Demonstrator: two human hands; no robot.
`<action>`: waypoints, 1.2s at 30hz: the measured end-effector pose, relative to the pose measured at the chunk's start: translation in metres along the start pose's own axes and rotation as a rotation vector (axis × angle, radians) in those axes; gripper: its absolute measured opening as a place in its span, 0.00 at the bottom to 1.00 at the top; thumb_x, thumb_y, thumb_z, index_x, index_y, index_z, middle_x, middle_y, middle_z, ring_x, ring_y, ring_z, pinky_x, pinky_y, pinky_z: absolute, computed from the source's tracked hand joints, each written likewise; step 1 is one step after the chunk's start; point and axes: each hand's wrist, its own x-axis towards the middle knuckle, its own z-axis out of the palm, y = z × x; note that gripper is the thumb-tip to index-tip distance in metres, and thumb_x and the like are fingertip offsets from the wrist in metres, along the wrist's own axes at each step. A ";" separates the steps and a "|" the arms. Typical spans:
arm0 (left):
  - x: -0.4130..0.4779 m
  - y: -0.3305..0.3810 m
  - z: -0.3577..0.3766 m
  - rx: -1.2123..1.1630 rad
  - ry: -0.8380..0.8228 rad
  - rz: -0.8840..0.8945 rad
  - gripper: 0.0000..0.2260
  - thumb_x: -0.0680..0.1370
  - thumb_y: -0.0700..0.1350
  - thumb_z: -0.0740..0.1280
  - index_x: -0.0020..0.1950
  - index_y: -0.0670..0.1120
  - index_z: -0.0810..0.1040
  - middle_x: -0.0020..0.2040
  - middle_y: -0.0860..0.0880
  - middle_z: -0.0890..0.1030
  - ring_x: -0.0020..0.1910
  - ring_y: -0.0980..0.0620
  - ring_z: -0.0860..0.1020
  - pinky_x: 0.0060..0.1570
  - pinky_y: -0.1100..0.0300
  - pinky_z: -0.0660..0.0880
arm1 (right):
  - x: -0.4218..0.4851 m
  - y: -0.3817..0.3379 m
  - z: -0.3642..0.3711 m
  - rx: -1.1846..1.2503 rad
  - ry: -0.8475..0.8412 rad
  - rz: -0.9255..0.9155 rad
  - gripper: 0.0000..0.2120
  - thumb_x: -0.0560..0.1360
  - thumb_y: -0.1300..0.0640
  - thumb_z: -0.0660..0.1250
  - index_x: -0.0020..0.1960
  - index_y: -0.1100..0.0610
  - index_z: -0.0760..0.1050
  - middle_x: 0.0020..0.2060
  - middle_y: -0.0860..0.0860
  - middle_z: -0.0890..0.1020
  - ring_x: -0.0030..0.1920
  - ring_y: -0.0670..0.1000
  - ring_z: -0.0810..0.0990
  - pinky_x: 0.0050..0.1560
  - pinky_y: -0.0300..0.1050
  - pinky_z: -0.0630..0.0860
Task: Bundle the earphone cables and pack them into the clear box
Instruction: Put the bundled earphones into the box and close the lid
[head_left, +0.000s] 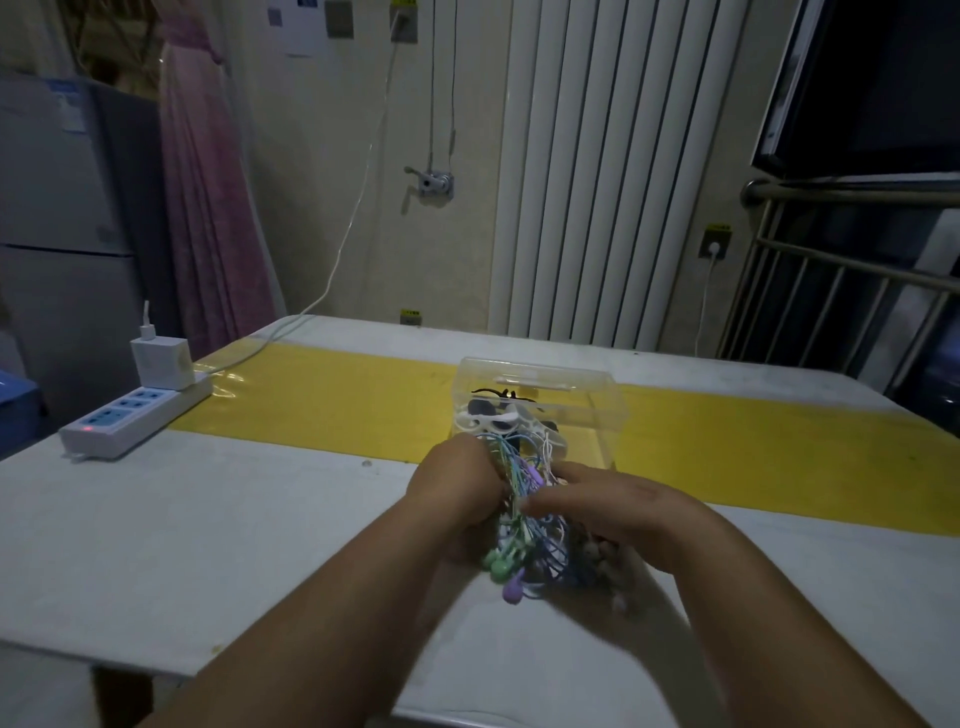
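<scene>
- Two hands meet over one tangle of earphone cables (525, 545), held just above the table (208, 519), both forearms reaching in from the lower edge.
- One left hand (457, 488) has its fingers curled round the left side of the tangle, gripping it.
- One right hand (623, 514) lies across the right side, thumb and forefinger pinching strands between them; motion blur hides its other fingers.
- Several cable colours show: green, purple, blue and white, with green and purple earbuds hanging at the near end.
- One clear box (597, 405) stands just beyond the hands on a yellow strip (337, 395), holding white and black items.
- One power strip (130, 415) lies far left, carrying one white charger (161, 361).
</scene>
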 end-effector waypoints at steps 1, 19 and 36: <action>0.001 0.000 -0.002 0.014 -0.015 0.009 0.06 0.71 0.45 0.71 0.45 0.45 0.84 0.43 0.45 0.83 0.44 0.46 0.81 0.41 0.56 0.77 | 0.003 0.001 0.004 -0.012 -0.008 -0.010 0.31 0.64 0.35 0.73 0.62 0.44 0.69 0.60 0.49 0.77 0.59 0.51 0.75 0.63 0.47 0.71; -0.003 -0.017 -0.014 -0.218 -0.018 -0.003 0.06 0.69 0.36 0.73 0.41 0.45 0.86 0.36 0.48 0.84 0.33 0.54 0.77 0.37 0.64 0.72 | 0.036 -0.007 0.058 -0.458 0.568 0.157 0.21 0.76 0.49 0.62 0.66 0.53 0.68 0.63 0.56 0.68 0.63 0.58 0.69 0.59 0.51 0.70; 0.013 -0.024 -0.018 0.282 0.075 0.598 0.38 0.64 0.56 0.76 0.72 0.56 0.66 0.67 0.52 0.70 0.64 0.51 0.69 0.61 0.59 0.69 | 0.035 0.002 0.016 -0.343 0.232 -0.297 0.15 0.66 0.59 0.71 0.51 0.46 0.79 0.41 0.46 0.81 0.38 0.44 0.78 0.35 0.38 0.73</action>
